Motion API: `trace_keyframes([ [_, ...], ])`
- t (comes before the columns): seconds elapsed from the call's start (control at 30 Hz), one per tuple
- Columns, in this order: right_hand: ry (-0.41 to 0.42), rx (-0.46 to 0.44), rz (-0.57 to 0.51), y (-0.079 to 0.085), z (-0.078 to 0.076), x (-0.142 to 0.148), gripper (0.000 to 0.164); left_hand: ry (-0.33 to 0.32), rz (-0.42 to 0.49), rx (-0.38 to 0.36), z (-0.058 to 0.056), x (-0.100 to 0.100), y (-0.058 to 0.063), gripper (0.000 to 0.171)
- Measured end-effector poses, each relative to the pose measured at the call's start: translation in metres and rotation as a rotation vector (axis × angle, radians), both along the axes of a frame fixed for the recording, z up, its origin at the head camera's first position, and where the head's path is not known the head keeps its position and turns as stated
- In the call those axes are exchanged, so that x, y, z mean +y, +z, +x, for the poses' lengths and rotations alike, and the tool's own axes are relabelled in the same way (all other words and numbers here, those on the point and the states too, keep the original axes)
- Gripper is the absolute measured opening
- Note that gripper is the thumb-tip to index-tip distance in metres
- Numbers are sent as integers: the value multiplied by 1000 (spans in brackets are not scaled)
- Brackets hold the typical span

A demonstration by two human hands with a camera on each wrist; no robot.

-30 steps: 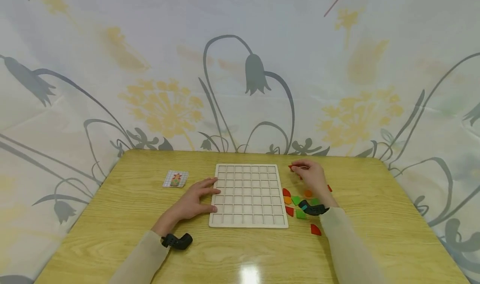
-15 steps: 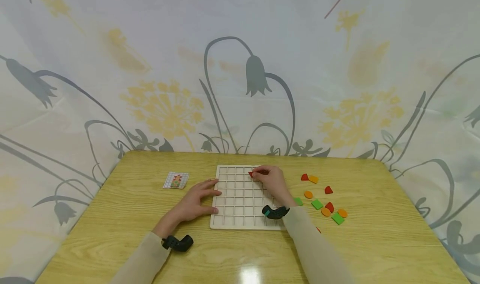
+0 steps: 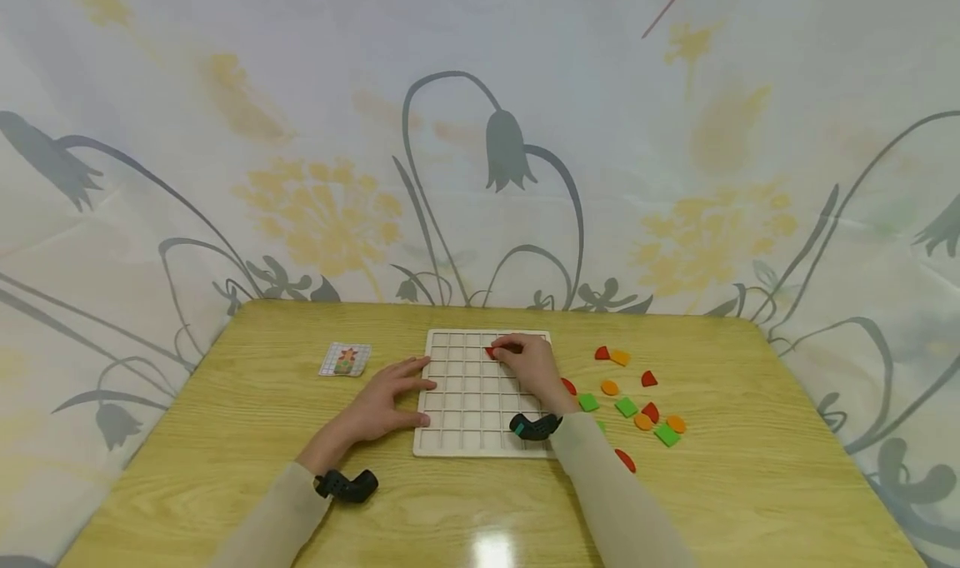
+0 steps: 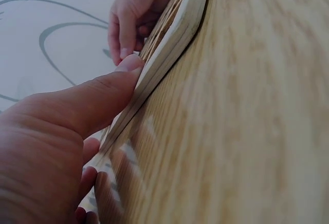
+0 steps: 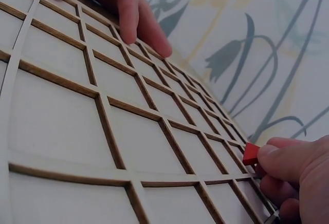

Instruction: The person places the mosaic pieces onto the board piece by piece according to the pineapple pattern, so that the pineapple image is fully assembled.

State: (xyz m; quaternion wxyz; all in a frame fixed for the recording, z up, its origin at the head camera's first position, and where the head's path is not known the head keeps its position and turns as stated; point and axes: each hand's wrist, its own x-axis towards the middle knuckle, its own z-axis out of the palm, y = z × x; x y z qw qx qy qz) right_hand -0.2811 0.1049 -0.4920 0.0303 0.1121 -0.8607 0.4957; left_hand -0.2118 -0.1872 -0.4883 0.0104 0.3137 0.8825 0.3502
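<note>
The right hand (image 3: 532, 368) is positioned over the upper part of the white square-celled grid board (image 3: 459, 418). Its grip pinches a small red piece with a pointed corner (image 5: 251, 153) between thumb and finger. The fingers conceal the remainder of this piece; whether it touches the board cannot be determined. The right wrist and the black wrist camera (image 3: 535, 426) obscure the board's lower right cells.

The left hand (image 3: 381, 406) has its fingers extended and spread, tips on the board's left edge. In the left wrist view, the thumb contacts the edge, while the other fingers are partly hidden.

Right of the board, flat red, green and orange pieces lie on the yellow wood-grain tabletop (image 3: 720, 468). The right sleeve (image 3: 600, 476) partly covers a flat green piece (image 3: 601, 426) and is cut off at the lower frame edge. Fine print on the white gridded paper card (image 3: 346, 359), left of the board, is too small to read.
</note>
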Motion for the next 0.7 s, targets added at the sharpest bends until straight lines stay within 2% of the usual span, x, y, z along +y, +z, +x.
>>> trace_keyframes([
  [0.37,-4,-2,-11,3,4,-4,7,0,1,-1,2,-1,1,49],
  [0.7,13,41,43,4,5,-2,4,-8,-3,6,1,-1,0,50],
])
